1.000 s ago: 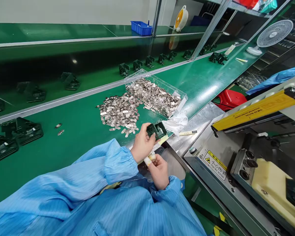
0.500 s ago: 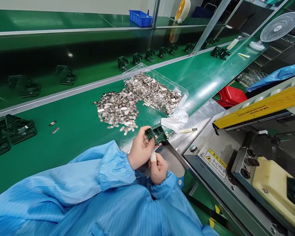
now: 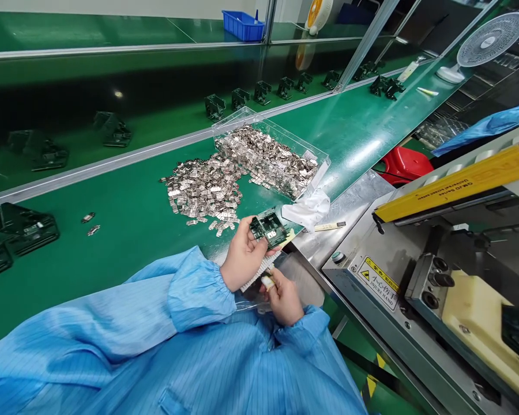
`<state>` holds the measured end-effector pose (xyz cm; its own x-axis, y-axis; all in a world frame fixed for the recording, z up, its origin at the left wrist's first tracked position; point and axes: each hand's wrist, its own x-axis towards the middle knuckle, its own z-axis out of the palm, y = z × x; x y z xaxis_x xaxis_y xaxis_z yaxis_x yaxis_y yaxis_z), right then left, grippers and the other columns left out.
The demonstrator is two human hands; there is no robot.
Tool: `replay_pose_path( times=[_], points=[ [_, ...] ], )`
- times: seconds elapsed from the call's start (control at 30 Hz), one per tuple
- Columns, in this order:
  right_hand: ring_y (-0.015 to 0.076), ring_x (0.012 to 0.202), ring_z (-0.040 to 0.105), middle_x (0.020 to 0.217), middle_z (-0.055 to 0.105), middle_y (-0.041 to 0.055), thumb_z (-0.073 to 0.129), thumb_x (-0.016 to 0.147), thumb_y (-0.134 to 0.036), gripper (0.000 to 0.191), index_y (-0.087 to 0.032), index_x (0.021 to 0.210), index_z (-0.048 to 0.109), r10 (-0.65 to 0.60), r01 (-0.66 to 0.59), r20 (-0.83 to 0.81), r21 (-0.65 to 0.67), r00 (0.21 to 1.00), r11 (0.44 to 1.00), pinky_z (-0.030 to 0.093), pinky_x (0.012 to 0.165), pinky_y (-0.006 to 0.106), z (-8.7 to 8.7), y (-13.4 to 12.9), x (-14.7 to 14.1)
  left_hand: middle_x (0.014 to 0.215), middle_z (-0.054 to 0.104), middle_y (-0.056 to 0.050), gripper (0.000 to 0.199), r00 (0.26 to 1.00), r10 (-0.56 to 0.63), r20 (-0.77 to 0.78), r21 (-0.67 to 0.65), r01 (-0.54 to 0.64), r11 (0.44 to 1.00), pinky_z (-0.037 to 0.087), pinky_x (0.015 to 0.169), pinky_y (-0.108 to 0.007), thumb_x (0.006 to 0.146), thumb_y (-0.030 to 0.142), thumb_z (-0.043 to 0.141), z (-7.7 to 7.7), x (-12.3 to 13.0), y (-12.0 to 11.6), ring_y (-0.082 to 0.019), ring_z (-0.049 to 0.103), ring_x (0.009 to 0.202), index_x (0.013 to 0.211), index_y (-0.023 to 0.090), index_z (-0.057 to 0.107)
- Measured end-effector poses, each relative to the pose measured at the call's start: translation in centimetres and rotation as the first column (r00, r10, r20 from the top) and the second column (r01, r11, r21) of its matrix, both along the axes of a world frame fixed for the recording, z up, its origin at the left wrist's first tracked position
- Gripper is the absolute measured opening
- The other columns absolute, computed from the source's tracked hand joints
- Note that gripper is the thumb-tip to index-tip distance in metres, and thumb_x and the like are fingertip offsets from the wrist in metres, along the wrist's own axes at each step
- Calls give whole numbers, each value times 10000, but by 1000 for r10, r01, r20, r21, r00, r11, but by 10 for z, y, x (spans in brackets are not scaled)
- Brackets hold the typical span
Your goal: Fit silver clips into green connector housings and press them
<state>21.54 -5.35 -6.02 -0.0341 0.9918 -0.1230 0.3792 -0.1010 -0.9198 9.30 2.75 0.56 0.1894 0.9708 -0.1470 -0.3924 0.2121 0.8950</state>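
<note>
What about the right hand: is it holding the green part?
No, the left hand holds the green part; the right hand is clear of it.

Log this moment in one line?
left hand: holds dark green part; right hand: nearby, hold unclear; metal pieces: heaped beside clear box

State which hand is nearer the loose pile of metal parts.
Left. The left hand is off the near right side of the loose pile; the right hand is farther right and lower in view.
</note>
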Motion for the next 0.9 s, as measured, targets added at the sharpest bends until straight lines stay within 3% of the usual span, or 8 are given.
replay_pose_path(
  times=[0.17, 0.3, 0.37, 0.5, 0.63, 0.77, 0.9],
  points=[
    [178, 472, 640, 578, 672, -18, 471, 757, -143, 117, -242, 698, 491, 7, -5, 49, -47, 999, 999, 449, 467, 252, 12, 0, 7, 1012, 690, -36, 469, 1000, 16, 25, -54, -14, 998, 609, 600, -224, 750, 360, 750, 7, -6, -2, -154, 740, 736, 1046, 223, 413],
    [206, 600, 687, 649, 702, 10, 465, 835, -193, 144, -235, 740, 564, 65, -61, 101, -36, 993, 997, 473, 569, 278, 30, -4, 12, 981, 688, -30, 537, 1000, 20, 22, -55, -19, 998, 617, 585, -243, 726, 417, 781, 8, -23, -12, -179, 746, 741, 1065, 236, 407],
    [203, 659, 685, 698, 708, 17, 457, 819, -133, 167, -235, 787, 586, 93, -83, 198, -56, 976, 995, 466, 618, 279, 34, -4, 14, 991, 676, -35, 570, 999, 26, 25, -41, -25, 999, 613, 560, -245, 723, 442, 783, 6, -31, -16, -185, 745, 737, 1091, 242, 397],
    [200, 617, 624, 615, 628, 26, 509, 652, 8, 229, -221, 652, 498, 80, -20, 435, -141, 897, 990, 381, 574, 263, 21, 8, 10, 1068, 647, -70, 543, 999, 8, 54, -16, -7, 1000, 602, 552, -229, 741, 452, 771, 4, -38, -21, -209, 736, 837, 1075, 228, 408],
    [188, 591, 598, 541, 556, 3, 493, 623, 36, 252, -215, 622, 465, 106, -22, 477, -179, 872, 984, 345, 553, 249, 14, 16, 10, 1097, 631, -76, 513, 997, -24, 76, -13, 25, 1000, 607, 608, -238, 761, 410, 769, 6, -38, -20, -221, 714, 925, 1081, 218, 417],
    [167, 642, 620, 674, 637, 19, 397, 779, -15, 241, -211, 759, 533, 133, -89, 410, -124, 902, 988, 423, 602, 242, 46, 2, 24, 1028, 635, -52, 496, 995, -50, 91, 15, 49, 999, 597, 633, -250, 810, 420, 725, 4, -38, -21, -199, 717, 864, 1134, 225, 404],
    [151, 620, 611, 760, 668, 23, 401, 934, -195, 166, -215, 928, 566, 16, -31, 179, 84, 984, 996, 485, 592, 241, 84, -13, 33, 947, 628, -13, 484, 991, -91, 99, 91, 82, 992, 583, 687, -250, 853, 419, 684, -2, -38, -24, -157, 716, 794, 1187, 239, 383]
  ],
)
